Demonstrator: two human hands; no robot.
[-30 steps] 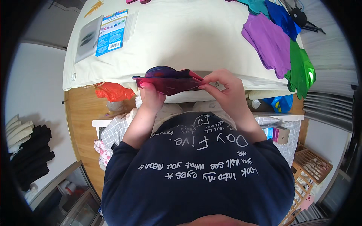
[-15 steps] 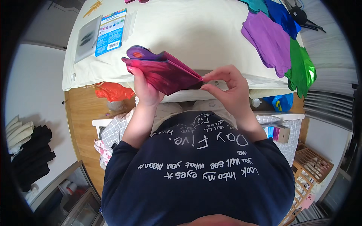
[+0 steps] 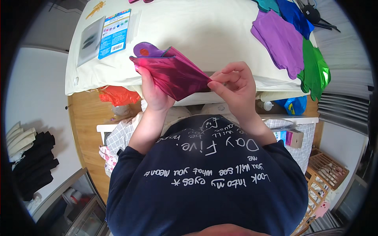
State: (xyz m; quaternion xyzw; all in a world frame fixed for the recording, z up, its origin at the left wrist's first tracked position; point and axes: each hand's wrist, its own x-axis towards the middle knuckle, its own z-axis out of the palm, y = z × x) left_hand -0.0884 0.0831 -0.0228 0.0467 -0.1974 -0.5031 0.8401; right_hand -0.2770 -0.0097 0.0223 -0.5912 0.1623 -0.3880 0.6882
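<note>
Above the near edge of the pale-covered table, both my hands hold a shiny pink foil piece (image 3: 175, 74), tilted and layered. A rounded purple flap with a red spot (image 3: 146, 51) shows behind its upper left edge. My left hand (image 3: 155, 94) is closed on the lower left side, with the thumb on the near face and the other fingers mostly hidden behind. At the right corner, my right hand (image 3: 236, 88) pinches the foil between thumb and fingers.
Flat purple foil pieces (image 3: 277, 45) lie at the table's right, beside green (image 3: 313, 67), blue (image 3: 295, 19) and teal (image 3: 268, 7) ones. A blue printed package (image 3: 114, 37) and a translucent sleeve (image 3: 89, 41) lie at left. A black device (image 3: 312, 15) sits far right.
My right fingers have closed further over the foil's right corner. The pink face has turned flatter toward me, and its layered upper edge shows less.
</note>
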